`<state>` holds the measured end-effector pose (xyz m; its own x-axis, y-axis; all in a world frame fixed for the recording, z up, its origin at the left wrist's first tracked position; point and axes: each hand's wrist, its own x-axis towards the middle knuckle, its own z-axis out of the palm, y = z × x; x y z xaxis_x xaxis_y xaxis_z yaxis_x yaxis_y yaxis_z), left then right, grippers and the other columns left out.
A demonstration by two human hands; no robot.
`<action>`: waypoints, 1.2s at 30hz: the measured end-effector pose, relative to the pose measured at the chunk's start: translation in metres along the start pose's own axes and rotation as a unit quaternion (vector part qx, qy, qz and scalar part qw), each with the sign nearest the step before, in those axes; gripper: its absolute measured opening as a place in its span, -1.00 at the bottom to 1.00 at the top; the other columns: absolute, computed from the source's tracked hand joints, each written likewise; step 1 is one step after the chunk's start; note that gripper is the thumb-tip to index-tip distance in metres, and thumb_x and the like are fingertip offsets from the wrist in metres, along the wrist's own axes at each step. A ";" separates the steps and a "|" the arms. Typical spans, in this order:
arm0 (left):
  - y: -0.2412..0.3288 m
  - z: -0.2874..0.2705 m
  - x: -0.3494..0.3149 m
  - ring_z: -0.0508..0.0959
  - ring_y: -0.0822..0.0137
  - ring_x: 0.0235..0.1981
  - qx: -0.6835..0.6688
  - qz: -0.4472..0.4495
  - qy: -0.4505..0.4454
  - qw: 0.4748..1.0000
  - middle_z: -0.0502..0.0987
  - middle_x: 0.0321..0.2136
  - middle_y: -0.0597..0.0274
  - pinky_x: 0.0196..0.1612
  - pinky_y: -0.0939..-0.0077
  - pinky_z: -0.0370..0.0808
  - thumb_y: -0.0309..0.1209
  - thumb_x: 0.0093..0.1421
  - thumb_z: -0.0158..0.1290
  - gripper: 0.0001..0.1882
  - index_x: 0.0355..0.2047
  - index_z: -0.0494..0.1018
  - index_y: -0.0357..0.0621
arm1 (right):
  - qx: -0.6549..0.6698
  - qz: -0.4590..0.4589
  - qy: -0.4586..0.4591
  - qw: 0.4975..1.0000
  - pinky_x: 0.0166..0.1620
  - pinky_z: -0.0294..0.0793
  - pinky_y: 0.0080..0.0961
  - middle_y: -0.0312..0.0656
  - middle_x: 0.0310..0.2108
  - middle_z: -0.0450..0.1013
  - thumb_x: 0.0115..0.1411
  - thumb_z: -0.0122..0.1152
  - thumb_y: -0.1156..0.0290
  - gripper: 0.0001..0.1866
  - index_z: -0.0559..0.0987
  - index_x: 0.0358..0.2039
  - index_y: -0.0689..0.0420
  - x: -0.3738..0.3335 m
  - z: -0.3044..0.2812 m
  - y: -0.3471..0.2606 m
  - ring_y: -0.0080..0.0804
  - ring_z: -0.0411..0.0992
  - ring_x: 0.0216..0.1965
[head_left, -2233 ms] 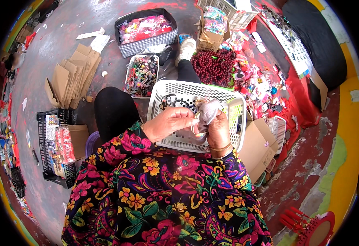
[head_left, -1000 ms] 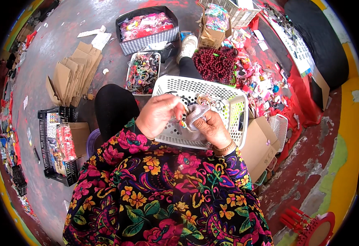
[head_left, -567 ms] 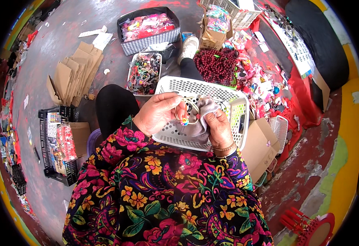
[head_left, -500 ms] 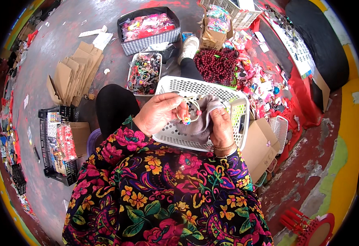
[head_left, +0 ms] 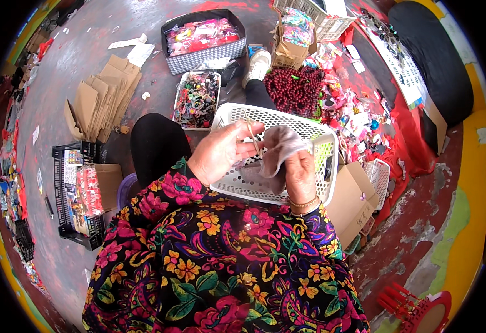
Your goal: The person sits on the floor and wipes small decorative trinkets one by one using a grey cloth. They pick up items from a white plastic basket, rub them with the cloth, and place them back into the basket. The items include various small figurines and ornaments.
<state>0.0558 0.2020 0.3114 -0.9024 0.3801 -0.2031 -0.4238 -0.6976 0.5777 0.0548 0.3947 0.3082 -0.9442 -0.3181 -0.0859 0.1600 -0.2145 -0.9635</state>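
Observation:
Over a white perforated basket (head_left: 254,112) on my lap, my left hand (head_left: 216,154) holds a pale hair tie (head_left: 252,136). The band loops around or between its fingers, seen nearly edge-on, and its beads are hidden. To the right, my right hand (head_left: 300,176) is closed on a soft grey cloth (head_left: 283,149), pinched between thumb and fingers. The cloth bunches up beside the hair tie and hangs into the basket; its full shape cannot be made out.
Beyond the basket stand a tray of mixed hair ties (head_left: 197,100), a checked bin of pink packets (head_left: 207,53) and dark red beads (head_left: 293,91). Folded cardboard (head_left: 101,97) and a black crate (head_left: 65,197) lie left. An opened carton (head_left: 354,202) sits right.
My left hand has turned, so the hair tie's open loop and colourful beads no longer face up. The grey cloth has bunched higher in my right hand.

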 end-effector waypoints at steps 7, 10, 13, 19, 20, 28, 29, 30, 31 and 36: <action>-0.033 0.008 -0.003 0.23 0.39 0.10 0.181 0.033 -0.079 0.980 0.17 0.12 0.22 0.14 0.42 0.19 -0.21 0.33 -0.34 -0.50 0.20 0.00 -0.20 | -0.206 -0.057 0.075 0.974 -0.33 0.42 -0.60 -0.18 -0.42 0.50 0.07 0.18 0.38 -0.77 0.52 -0.26 0.22 0.009 0.008 0.012 -0.52 0.44 -0.40; -0.035 0.008 0.000 0.19 0.42 0.13 0.207 0.044 -0.078 0.974 0.11 0.17 0.24 0.13 0.43 0.20 -0.25 0.32 -0.30 -0.51 0.20 0.00 -0.19 | -0.275 -0.032 0.042 0.960 -0.39 0.42 -0.56 -0.15 -0.45 0.50 0.06 0.18 0.41 -0.80 0.53 -0.33 0.24 0.010 -0.003 0.023 -0.48 0.46 -0.44; -0.029 0.015 -0.002 0.28 0.42 0.07 0.257 0.069 -0.026 0.963 0.21 0.11 0.20 0.09 0.44 0.26 -0.27 0.31 -0.27 -0.55 0.14 0.12 -0.22 | -0.218 0.008 0.014 0.976 -0.36 0.43 -0.51 -0.13 -0.44 0.48 0.02 0.18 0.45 -0.85 0.55 -0.38 0.22 0.008 -0.001 0.023 -0.39 0.47 -0.42; -0.022 0.007 0.003 0.43 0.21 -0.06 0.093 0.067 0.091 0.989 0.44 -0.12 0.05 0.02 0.38 0.34 -0.36 0.25 -0.14 -0.66 -0.08 0.33 -0.38 | -0.255 -0.085 -0.030 0.963 -0.27 0.41 -0.51 -0.20 -0.38 0.44 -0.08 0.19 0.55 -0.81 0.57 -0.37 0.12 0.010 0.006 0.024 -0.32 0.46 -0.38; -0.018 0.008 0.003 0.45 0.27 -0.12 0.068 0.069 0.086 0.992 0.46 -0.17 0.09 -0.03 0.43 0.36 -0.35 0.25 -0.14 -0.67 -0.10 0.34 -0.37 | -0.268 -0.103 -0.034 0.957 -0.27 0.41 -0.52 -0.20 -0.38 0.43 -0.09 0.19 0.56 -0.80 0.57 -0.37 0.12 0.010 0.007 0.022 -0.32 0.45 -0.38; 0.021 -0.004 -0.006 0.49 0.26 -0.24 0.068 0.087 0.011 0.994 0.46 -0.38 0.16 -0.13 0.37 0.42 -0.35 0.27 -0.18 -0.75 -0.28 0.38 -0.31 | -0.083 -0.080 -0.031 0.993 -0.16 0.41 -0.62 -0.26 -0.26 0.47 0.11 0.08 0.58 -0.83 0.50 -0.25 0.22 0.001 0.007 0.023 -0.55 0.44 -0.27; 0.028 -0.011 -0.007 0.50 0.29 -0.27 0.090 0.082 0.023 0.992 0.46 -0.39 0.17 -0.17 0.40 0.44 -0.35 0.27 -0.18 -0.75 -0.29 0.39 -0.31 | -0.071 -0.049 -0.017 0.996 -0.13 0.41 -0.58 -0.24 -0.26 0.47 0.13 0.08 0.53 -0.82 0.50 -0.22 0.22 0.000 0.009 0.020 -0.51 0.44 -0.25; 0.035 -0.018 -0.007 0.50 0.31 -0.29 0.113 0.076 0.035 0.990 0.45 -0.39 0.18 -0.20 0.44 0.45 -0.35 0.27 -0.18 -0.75 -0.29 0.39 -0.31 | -0.060 -0.017 -0.002 0.998 -0.10 0.41 -0.53 -0.22 -0.26 0.48 0.15 0.09 0.48 -0.80 0.49 -0.19 0.23 -0.001 0.011 0.017 -0.47 0.44 -0.22; 0.041 -0.026 -0.007 0.51 0.34 -0.33 0.143 0.096 0.073 0.982 0.46 -0.37 0.19 -0.29 0.50 0.49 -0.36 0.27 -0.18 -0.75 -0.30 0.40 -0.32 | -0.074 -0.026 0.007 0.997 -0.11 0.41 -0.54 -0.22 -0.27 0.48 0.16 0.07 0.50 -0.82 0.50 -0.22 0.22 -0.001 0.010 0.019 -0.47 0.44 -0.23; 0.097 -0.081 0.000 0.53 0.44 -0.46 0.418 0.038 0.131 0.898 0.52 -0.48 0.25 -0.39 0.60 0.45 -0.40 0.18 -0.08 -0.79 -0.37 0.47 -0.33 | -0.093 0.053 -0.071 0.992 -0.22 0.43 -0.61 -0.28 -0.34 0.49 0.13 0.11 0.51 -0.87 0.51 -0.28 0.20 -0.004 0.011 0.016 -0.56 0.44 -0.30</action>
<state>0.0083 0.0851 0.3040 -0.9598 0.1181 -0.2546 -0.2533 0.0258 0.9670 0.0641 0.3829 0.2959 -0.8725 -0.4595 -0.1660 0.1886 -0.0034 -0.9820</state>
